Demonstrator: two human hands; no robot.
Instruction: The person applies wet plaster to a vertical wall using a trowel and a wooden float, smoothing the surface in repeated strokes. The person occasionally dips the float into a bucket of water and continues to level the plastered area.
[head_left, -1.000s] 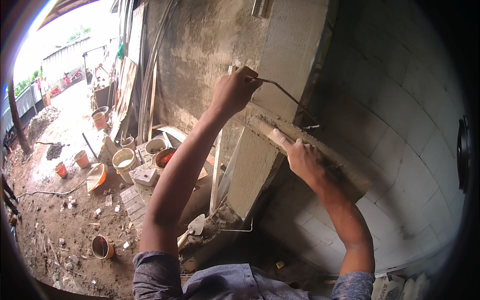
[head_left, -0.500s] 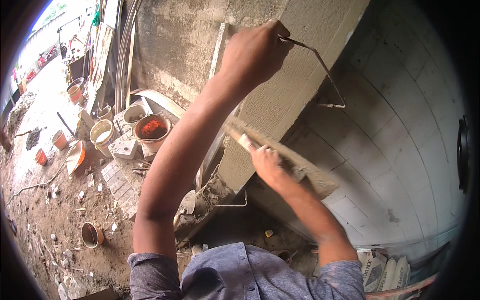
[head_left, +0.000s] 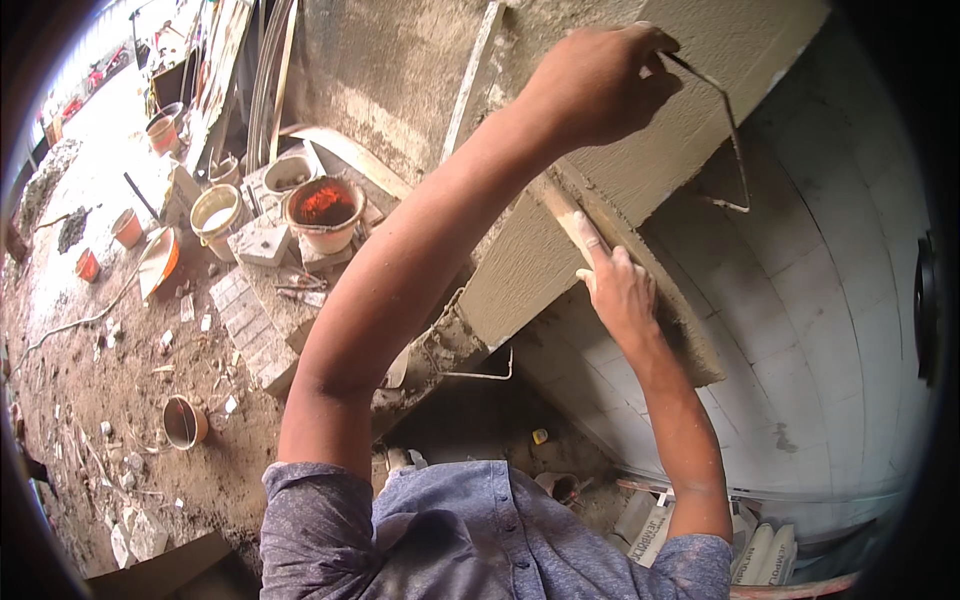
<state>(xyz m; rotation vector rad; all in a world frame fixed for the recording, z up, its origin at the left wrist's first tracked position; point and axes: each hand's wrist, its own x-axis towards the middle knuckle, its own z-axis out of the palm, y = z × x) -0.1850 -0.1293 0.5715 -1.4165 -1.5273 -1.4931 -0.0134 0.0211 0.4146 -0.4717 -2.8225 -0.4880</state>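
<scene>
My left hand is raised at the top of a beige plastered column, its fingers closed on a bent thin metal rod that reaches out past the column's right edge. Lower and to the right, my right hand grips the pale handle of a long, mortar-coated plastering float, which lies at an angle over the column; whether its face touches the plaster is unclear. Another bent metal rod sticks out near the column's lower part, beside mortar on a ledge.
Buckets, a pot with red contents, blocks and rubble lie on the dirt at left, with leaning boards behind. A pale block wall stands at right; white sacks lie at lower right.
My left hand has moved up and to the right with the rod. My right hand and float dipped down-left, then moved back up and right. The view has shifted along the column.
</scene>
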